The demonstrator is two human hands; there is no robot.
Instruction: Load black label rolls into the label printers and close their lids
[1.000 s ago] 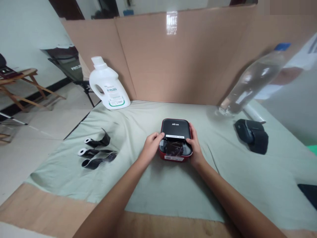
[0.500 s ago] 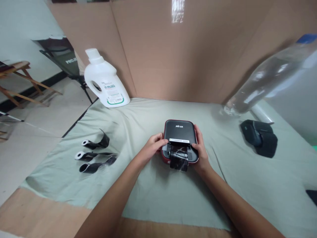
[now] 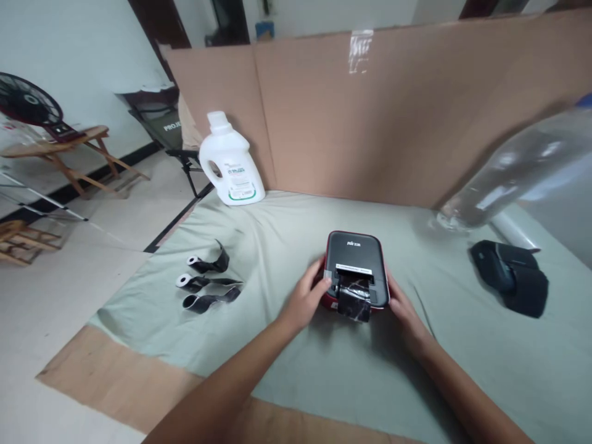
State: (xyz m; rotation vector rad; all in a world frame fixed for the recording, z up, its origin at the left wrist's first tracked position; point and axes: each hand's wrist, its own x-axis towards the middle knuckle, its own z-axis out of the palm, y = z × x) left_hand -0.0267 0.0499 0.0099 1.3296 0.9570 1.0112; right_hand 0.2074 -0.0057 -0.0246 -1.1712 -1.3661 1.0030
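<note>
The left hand, right of three dark rolls lying on the desk, is holding the left side of a red-and-black device, its thumb resting on the top edge. The device is facing upward near mid-desk, a dark strip drooping over its near edge. The right hand is holding the opposite side. Even pressure from both sides, with fingers clear of the strip, is probably serving best.

White jug stands left, before cardboard. Clear bottle with blue cap far right. Floor at left: fan on wooden table, dark chair, low stool.
</note>
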